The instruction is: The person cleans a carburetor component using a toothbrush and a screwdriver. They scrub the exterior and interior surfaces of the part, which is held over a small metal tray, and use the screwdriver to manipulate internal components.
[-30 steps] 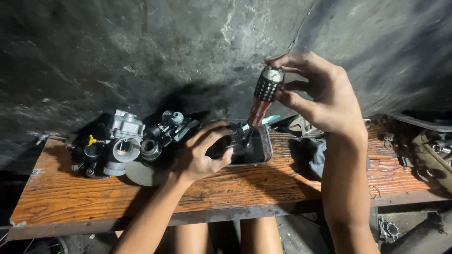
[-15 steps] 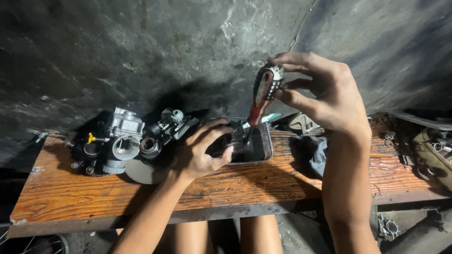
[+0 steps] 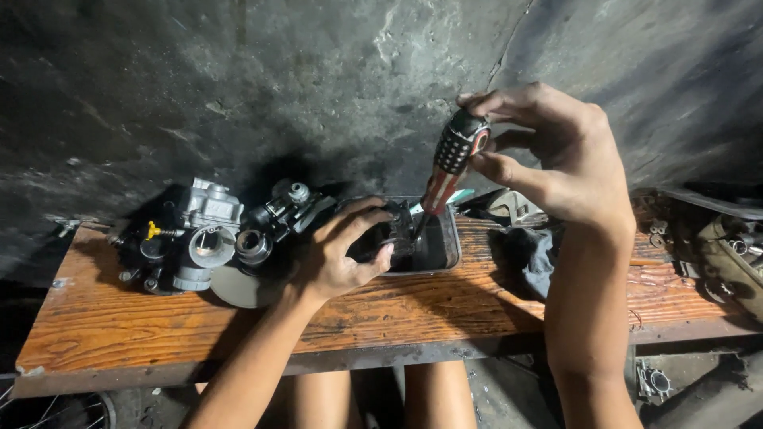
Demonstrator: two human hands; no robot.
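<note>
My right hand [image 3: 548, 159] grips the black ribbed handle of a screwdriver [image 3: 450, 163] with a red and clear shaft end, held upright with its tip down on a dark metal part [image 3: 389, 234]. My left hand [image 3: 342, 250] clamps that dark part inside a small metal tray [image 3: 445, 250] on the wooden bench [image 3: 238, 318]. The screwdriver's tip is hidden behind the part.
Two carburetors [image 3: 214, 234] and a round metal lid [image 3: 238, 286] lie left of the tray. A dark rag [image 3: 532, 250] and a wrench [image 3: 509, 208] lie right of it. More metal parts [image 3: 723, 254] crowd the far right. A dark concrete wall rises behind the bench.
My right hand has twisted the screwdriver handle in place between its fingers and shifted slightly. My left hand has kept its hold on the dark part.
</note>
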